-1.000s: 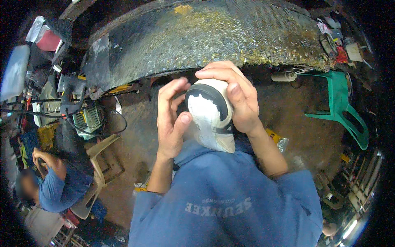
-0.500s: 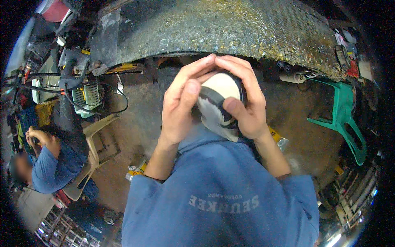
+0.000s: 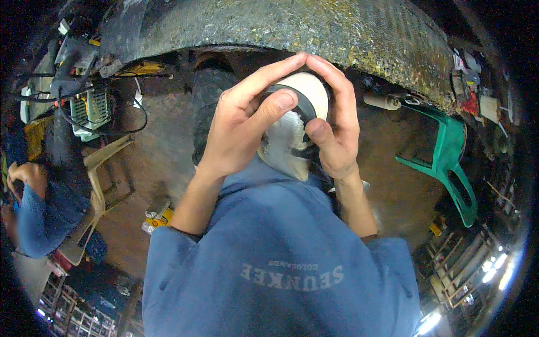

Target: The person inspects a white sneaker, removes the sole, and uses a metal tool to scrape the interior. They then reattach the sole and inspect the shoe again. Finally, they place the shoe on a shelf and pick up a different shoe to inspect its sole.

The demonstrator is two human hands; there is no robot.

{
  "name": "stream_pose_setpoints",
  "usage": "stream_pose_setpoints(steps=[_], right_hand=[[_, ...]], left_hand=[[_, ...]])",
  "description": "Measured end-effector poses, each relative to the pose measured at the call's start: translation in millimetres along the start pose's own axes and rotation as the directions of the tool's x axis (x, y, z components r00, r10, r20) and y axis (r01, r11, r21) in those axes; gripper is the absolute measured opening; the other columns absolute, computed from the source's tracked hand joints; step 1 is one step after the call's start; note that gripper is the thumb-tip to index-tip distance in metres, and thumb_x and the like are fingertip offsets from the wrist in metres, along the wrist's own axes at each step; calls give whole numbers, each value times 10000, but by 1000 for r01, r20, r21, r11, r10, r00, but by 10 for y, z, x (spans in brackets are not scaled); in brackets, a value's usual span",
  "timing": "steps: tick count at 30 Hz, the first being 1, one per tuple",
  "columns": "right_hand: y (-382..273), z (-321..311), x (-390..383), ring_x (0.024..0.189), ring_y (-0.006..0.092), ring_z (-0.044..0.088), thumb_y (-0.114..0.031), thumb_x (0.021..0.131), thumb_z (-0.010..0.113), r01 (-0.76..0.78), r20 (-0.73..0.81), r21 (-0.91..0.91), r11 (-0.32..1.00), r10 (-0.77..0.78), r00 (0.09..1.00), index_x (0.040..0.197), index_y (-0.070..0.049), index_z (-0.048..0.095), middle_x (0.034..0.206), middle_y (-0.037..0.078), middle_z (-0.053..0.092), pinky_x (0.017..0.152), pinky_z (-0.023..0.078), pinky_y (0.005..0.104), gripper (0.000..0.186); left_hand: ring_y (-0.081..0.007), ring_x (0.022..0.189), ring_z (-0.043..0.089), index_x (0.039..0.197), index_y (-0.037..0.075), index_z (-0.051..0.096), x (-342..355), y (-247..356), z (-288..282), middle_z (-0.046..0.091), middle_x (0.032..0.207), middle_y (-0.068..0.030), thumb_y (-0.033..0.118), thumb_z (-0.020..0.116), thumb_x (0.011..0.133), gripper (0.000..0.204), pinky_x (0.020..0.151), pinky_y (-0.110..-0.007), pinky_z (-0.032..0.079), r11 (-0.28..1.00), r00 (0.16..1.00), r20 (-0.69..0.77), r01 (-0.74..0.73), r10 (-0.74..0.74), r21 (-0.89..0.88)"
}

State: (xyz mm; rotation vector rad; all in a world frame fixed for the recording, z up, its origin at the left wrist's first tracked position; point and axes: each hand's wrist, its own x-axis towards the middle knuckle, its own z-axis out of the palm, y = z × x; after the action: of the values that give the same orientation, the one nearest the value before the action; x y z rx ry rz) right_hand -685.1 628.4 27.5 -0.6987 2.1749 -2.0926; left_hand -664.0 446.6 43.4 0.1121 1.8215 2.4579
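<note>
Between my hands, close in front of my chest, is a shoe point(image 3: 283, 135) with a cream sole, a black band along its edge and a greyish-white upper. My left hand point(image 3: 238, 121) wraps round its left side, its thumb lying on the black band. On the other side my right hand point(image 3: 341, 121) curls round it, with its thumb bent onto the black edge. The fingertips of both hands meet beyond the shoe's far end. Part of the shoe is hidden behind the hands.
A worn, crusted workbench point(image 3: 269, 31) runs across the far side. At the right stands a green plastic chair point(image 3: 446, 146). To the left are a beige chair point(image 3: 98, 185), a pale green basket point(image 3: 92, 115), dark cables and a seated person point(image 3: 45, 208). A yellow box point(image 3: 160, 216) lies on the floor.
My left thumb has come across onto the black band, and the shoe has turned slightly in my hands. The whole view has shifted, so the surroundings appear further left.
</note>
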Motion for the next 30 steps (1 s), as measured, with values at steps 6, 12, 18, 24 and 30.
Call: stream_pose_setpoints(steps=[6,12,18,24,30], right_hand=[[-1,-5,-1,1470,325,423,-515,1002,664,-10,15,25,1000,10,1000,1512,38,471,1532,199,485,1238,301,429,777],[-3,0,-6,1468,323,426,-513,1003,667,-13,7,36,999,13,1000,1507,38,477,1532,199,486,1237,302,428,770],[-7,-2,-18,1457,320,434,-535,990,680,-21,-21,35,999,22,1000,1497,35,486,1517,194,499,1232,306,424,787],[-8,-1,-34,1444,313,447,-528,986,690,-29,-50,50,998,32,998,1488,25,496,1509,187,509,1224,318,425,771],[-18,5,-13,1430,310,460,-500,983,704,0,-63,50,999,3,998,1473,20,503,1493,183,520,1218,325,427,743]], left_hand=[[-192,1312,598,1480,-28,579,-7,9,20,624,1463,-139,176,660,1057,476,1117,-329,469,999,999,-18,-38,39,21],[-189,1303,603,1479,-29,579,-15,8,30,634,1448,-137,178,658,1059,475,1114,-327,470,999,999,-29,-20,21,25],[-195,1317,611,1486,-4,588,-14,-11,55,648,1458,-147,146,696,1020,502,1119,-329,469,989,999,-35,-29,35,142],[-197,1286,646,1483,8,596,1,-2,33,671,1442,-150,111,741,977,536,1092,-332,497,977,999,2,-48,48,209],[-198,1296,646,1461,13,619,4,-1,22,677,1435,-156,118,755,968,522,1096,-340,501,975,999,9,-50,49,214]])
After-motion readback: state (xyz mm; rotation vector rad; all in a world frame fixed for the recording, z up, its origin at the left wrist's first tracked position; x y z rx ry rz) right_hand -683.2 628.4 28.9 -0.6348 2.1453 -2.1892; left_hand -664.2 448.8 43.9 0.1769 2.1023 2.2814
